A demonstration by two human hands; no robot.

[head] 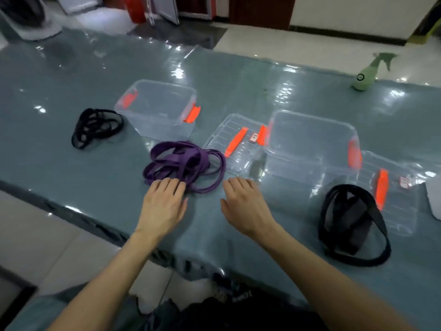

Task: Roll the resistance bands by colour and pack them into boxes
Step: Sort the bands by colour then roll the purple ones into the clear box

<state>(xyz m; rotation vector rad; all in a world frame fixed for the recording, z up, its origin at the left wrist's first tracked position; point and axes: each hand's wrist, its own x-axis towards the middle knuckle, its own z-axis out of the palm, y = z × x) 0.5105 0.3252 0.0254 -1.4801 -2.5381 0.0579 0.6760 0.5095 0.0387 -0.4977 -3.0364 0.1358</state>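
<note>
A tangled heap of purple resistance bands [183, 163] lies at the middle of the table. My left hand [164, 204] lies palm down with its fingertips on the heap's near edge. My right hand [243, 204] hovers palm down just right of the heap and holds nothing. Thin black bands [95, 127] lie in a loose pile at the left. A wide black band [353, 220] lies looped at the right. Two clear boxes with orange latches stand open, one at the back left [157, 111], one at the right [310, 144].
Two clear lids with orange handles lie flat, one [236, 144] between the boxes, one [391, 194] under the far side of the wide black band. A green spray bottle [367, 75] lies at the far right. The table [71, 177] has a glossy plastic cover; its front edge runs diagonally at the left.
</note>
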